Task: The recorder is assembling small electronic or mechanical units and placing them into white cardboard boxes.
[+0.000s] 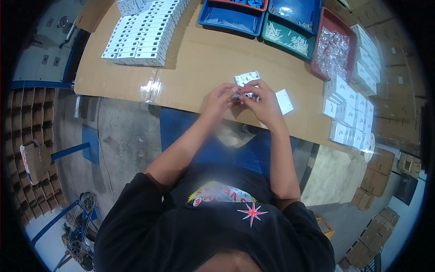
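Head view, the only one. Person seated or standing at the table's (195,75) near edge, forearms reaching up over it. Both hands work just inside that edge, near its middle.

Left hand (219,100): thumb and fingertips drawn together on a small grey piece (235,96), from its left side. Right hand (266,105): thumb and forefinger pinched on the same piece from the right, other fingers curled. Piece lies between the two sets of fingertips, close above the tabletop; whether it touches is unclear. Mostly covered by fingers, so its long axis and which way it points cannot be told.

Just beyond the fingertips, away from the near edge: white printed piece (247,78), longer axis roughly along the near edge, right end angled slightly toward the far side. Just right of right hand: white flat square piece (284,102), set askew to that edge.

Toward the far side: blue tray (233,31) of thin pale strips; green tray (285,47) of white plugs; red tray (324,73) of clear packets. White boxes (140,41) stacked toward the far left corner; more white cartons (349,113) by the right edge.
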A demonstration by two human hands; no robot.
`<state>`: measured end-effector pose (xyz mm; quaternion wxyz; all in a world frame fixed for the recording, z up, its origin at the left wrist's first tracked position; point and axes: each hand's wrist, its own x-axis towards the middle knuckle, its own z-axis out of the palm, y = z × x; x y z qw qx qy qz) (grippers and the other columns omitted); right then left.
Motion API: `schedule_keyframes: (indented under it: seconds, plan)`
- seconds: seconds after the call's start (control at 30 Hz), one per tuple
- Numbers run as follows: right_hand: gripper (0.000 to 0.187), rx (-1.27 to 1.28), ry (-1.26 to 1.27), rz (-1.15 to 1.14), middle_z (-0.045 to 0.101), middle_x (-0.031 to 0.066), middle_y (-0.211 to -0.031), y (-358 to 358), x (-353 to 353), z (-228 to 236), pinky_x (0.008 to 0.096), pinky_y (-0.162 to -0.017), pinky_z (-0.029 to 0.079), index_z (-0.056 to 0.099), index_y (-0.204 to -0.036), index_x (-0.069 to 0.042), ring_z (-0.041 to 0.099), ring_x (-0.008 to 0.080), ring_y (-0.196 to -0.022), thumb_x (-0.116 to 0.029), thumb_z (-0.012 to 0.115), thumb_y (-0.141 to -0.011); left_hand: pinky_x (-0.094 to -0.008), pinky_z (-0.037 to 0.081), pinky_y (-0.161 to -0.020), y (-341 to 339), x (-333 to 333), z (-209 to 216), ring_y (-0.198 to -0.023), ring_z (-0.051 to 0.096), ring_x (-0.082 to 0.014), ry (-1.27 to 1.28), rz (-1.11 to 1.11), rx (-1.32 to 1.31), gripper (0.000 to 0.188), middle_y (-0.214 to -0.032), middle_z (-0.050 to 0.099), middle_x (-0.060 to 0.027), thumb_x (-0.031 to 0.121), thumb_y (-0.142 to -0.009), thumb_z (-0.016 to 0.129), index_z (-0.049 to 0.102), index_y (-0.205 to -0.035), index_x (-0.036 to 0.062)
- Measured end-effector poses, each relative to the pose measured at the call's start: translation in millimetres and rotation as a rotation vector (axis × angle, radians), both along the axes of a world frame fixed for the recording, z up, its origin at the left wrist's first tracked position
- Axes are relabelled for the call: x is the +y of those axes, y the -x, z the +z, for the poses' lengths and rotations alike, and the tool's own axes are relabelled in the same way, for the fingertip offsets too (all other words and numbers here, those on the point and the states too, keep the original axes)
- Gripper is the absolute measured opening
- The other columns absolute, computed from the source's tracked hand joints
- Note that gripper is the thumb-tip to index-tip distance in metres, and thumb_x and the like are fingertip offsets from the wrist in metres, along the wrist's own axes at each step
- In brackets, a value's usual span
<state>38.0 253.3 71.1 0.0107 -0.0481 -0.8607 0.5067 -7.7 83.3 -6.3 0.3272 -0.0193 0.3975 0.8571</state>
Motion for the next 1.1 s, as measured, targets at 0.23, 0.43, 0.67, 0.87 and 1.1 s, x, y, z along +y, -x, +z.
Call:
schedule_keyframes:
  seconds: [0.23, 0.43, 0.67, 0.87, 1.1]
  plan:
    - [0.015, 0.081, -0.081, -0.025, 0.067, 0.0043, -0.099, 2, 0, 7, 0.0289, -0.063, 0.048, 0.075, -0.099, -0.003, 0.057, 0.0135, -0.066, -0.009, 0.076, -0.086, -0.0393, 0.058, -0.093, 2, 3, 2, -0.108, 0.069, -0.0210, 0.041, 0.036, 0.066, 0.024, -0.119, 0.069, -0.0101, 0.019, -0.105, 0.060, 0.061, -0.124, 0.0035]
    - [0.015, 0.108, -0.016, -0.105, 0.068, 0.0072, -0.089, 2, 5, -3, 0.0297, -0.059, 0.047, 0.074, -0.096, -0.003, 0.058, 0.0132, -0.063, -0.013, 0.078, -0.086, -0.0383, 0.059, -0.090, -1, 4, 7, -0.105, 0.070, -0.0199, 0.014, -0.021, 0.040, 0.022, -0.117, 0.069, -0.0100, 0.017, -0.106, 0.060, 0.063, -0.122, 0.0033]
    - [0.016, 0.071, -0.153, -0.154, 0.067, 0.0078, -0.078, 2, 9, -8, 0.0284, -0.055, 0.044, 0.075, -0.092, -0.002, 0.055, 0.0123, -0.059, -0.015, 0.081, -0.085, -0.0344, 0.062, -0.080, 3, 4, -9, -0.093, 0.073, -0.0203, 0.199, -0.055, 0.101, 0.026, -0.109, 0.071, -0.0124, 0.020, -0.107, 0.057, 0.061, -0.125, 0.0001]
    - [0.012, 0.117, 0.087, -0.086, 0.068, 0.0046, -0.087, 6, 7, -6, 0.0261, -0.061, 0.044, 0.075, -0.094, -0.001, 0.054, 0.0098, -0.067, -0.010, 0.079, -0.088, -0.0341, 0.063, -0.077, 3, 6, -3, -0.095, 0.074, -0.0226, 0.099, -0.036, 0.098, 0.034, -0.111, 0.070, -0.0125, 0.027, -0.110, 0.052, 0.059, -0.130, 0.0004]
    - [0.012, 0.077, 0.068, -0.055, 0.068, 0.0047, -0.094, 13, 8, -7, 0.0262, -0.065, 0.047, 0.076, -0.097, -0.001, 0.058, 0.0111, -0.072, -0.010, 0.078, -0.089, -0.0344, 0.063, -0.077, 4, 8, -2, -0.093, 0.074, -0.0223, 0.135, 0.024, 0.115, 0.032, -0.110, 0.070, -0.0126, 0.024, -0.109, 0.054, 0.059, -0.130, 0.0006]
